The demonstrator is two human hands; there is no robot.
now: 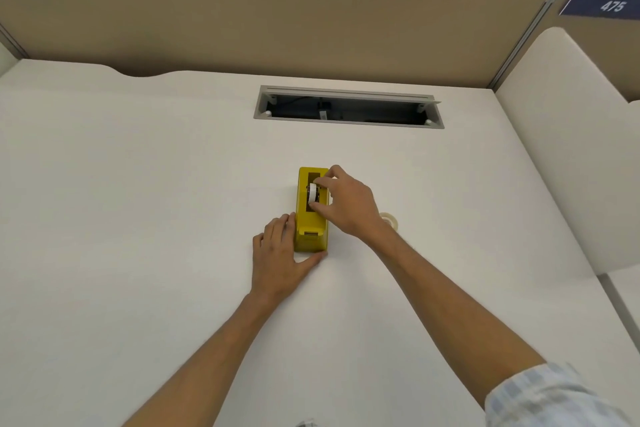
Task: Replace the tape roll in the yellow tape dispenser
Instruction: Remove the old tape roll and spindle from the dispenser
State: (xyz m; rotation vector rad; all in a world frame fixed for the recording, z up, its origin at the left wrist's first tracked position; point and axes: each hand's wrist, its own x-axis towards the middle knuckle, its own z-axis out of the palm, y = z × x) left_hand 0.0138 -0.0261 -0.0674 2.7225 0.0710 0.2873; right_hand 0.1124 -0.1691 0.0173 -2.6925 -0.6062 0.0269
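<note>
The yellow tape dispenser [309, 222] stands on the white desk [138, 201], long axis running away from me. A white tape roll [313, 193] sits in its dark top slot. My right hand [348, 204] reaches over the dispenser from the right, its thumb and fingertips pinched on that roll. My left hand [280, 253] lies against the dispenser's left side and near end, thumb wrapped along the front, holding it in place. A second, clear tape roll [390, 219] lies on the desk just right of my right wrist, partly hidden by it.
An open cable tray [346, 107] is cut into the desk behind the dispenser. A tan partition wall [277, 21] closes the back, and a white side panel [561, 135] rises on the right. Plants show above the partition.
</note>
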